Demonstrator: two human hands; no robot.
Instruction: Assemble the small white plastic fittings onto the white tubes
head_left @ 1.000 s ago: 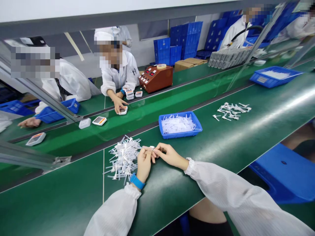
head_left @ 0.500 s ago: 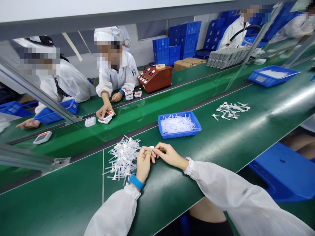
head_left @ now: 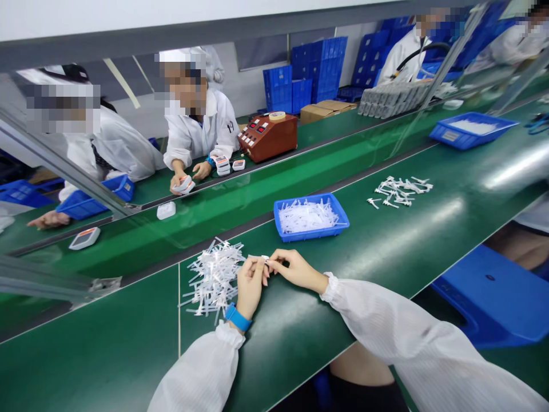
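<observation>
Fingertip pinch over the green workbench [head_left: 107, 349]
White plastic pieces [head_left: 217, 274] lie heaped left, apparently for easy reach; the left hand [head_left: 249, 286] pinches a small white part [head_left: 265, 258], the right hand [head_left: 301, 271] pinching opposite, likely for steadiness; a blue tray [head_left: 315, 233] stands beyond, right.

The small white part [head_left: 265, 258] is largely covered by the fingertips of the left hand [head_left: 250, 284] and the right hand [head_left: 300, 270]; its shape cannot be resolved. The right edge of the pile of white pieces [head_left: 214, 277] is masked by the left hand. The left sleeve [head_left: 201, 366] is cut off by the bottom edge, the right sleeve [head_left: 398, 320] by the lower right corner. The digits on the brown control box [head_left: 278, 140] are too small to be read. The head of the opposite co-worker [head_left: 203, 129] is obscured by pixel blocks.
</observation>
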